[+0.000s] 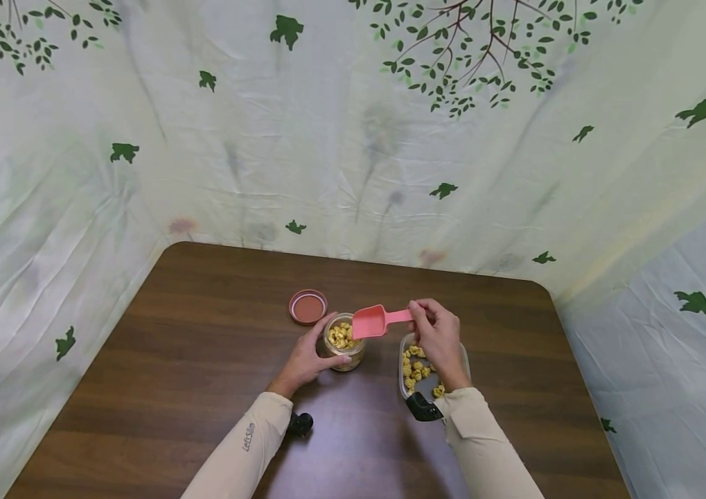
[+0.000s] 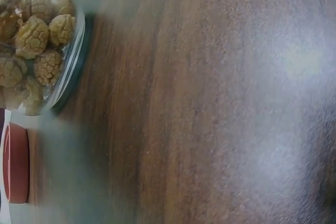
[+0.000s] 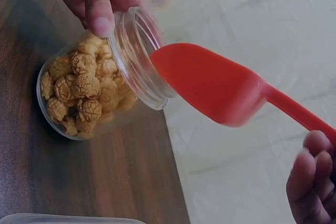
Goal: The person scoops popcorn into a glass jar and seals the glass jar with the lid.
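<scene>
A clear jar [image 3: 139,59] with caramel-coloured popcorn [image 3: 86,87] in it stands on the table, its lid off. My left hand [image 1: 301,362] grips the jar near its mouth, thumb on the near side and fingers round the far side. In my right hand [image 1: 441,341], the handle of a pink-red scoop [image 1: 369,322] is pinched. The scoop's tip overlaps the jar's mouth in the head view, and no popcorn shows on it. Below the right hand, a clear plastic container [image 1: 402,367] holds several popcorn pieces [image 1: 416,371], partly hidden by the wrist.
Behind the jar, the round red lid [image 1: 308,307] lies on the brown wooden table [image 1: 203,333]. A leaf-patterned curtain [image 1: 328,138] hangs around the table's back and sides. Black wrist cameras [image 1: 424,407] sit under both sleeves, the right one close to the container's near edge.
</scene>
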A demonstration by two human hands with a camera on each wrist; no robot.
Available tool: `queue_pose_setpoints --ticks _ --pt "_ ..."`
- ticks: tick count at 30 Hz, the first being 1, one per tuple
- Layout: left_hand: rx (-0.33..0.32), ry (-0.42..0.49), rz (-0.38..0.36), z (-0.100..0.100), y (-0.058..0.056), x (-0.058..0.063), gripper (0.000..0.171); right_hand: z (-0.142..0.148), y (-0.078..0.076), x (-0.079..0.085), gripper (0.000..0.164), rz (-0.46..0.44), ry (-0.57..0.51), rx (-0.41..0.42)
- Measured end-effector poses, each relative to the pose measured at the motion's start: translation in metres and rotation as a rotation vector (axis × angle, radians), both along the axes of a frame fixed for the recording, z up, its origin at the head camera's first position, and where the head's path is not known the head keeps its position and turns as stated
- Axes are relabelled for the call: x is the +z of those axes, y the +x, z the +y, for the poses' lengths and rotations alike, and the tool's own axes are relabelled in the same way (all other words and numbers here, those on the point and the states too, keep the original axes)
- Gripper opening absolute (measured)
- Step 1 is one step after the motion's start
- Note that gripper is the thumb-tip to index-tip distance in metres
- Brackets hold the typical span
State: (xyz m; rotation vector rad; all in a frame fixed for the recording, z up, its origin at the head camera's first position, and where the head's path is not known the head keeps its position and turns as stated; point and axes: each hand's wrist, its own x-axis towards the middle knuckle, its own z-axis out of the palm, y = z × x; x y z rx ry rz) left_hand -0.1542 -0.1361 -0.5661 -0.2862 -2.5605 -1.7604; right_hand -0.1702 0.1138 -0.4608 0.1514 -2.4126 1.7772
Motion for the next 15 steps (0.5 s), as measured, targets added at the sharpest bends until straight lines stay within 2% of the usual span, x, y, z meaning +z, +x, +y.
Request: queue_pose_setpoints --ticks 8,15 --pt "0.006 -0.036 -0.007 0.001 0.001 0.004 0.096 0.005 0.006 0.004 0.024 -0.079 -0.08 -0.018" --pt "0.018 -0.014 -0.007 0.003 0.002 0.007 0.096 0.016 0.007 -0.008 0.027 -0.038 -0.111 -0.059"
